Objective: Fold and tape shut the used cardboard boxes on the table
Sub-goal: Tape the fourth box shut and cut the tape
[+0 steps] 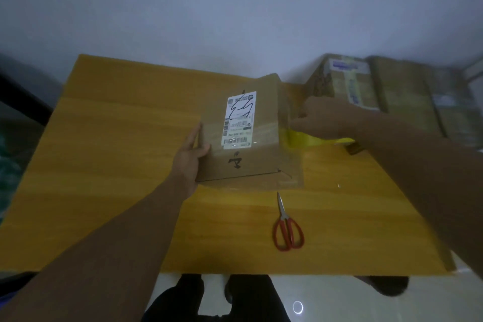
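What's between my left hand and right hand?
The brown cardboard box with a white shipping label, in the head view; left hand braces its left side.

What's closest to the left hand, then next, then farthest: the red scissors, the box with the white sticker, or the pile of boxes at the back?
1. Box with the white sticker: touching the left hand.
2. Red scissors: on the table, front right.
3. Pile of boxes: back right corner.

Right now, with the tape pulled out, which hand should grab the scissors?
Probably left: the left hand only braces the box with flat fingers, while the right hand is on the stretched yellow tape. The scissors lie between both forearms.
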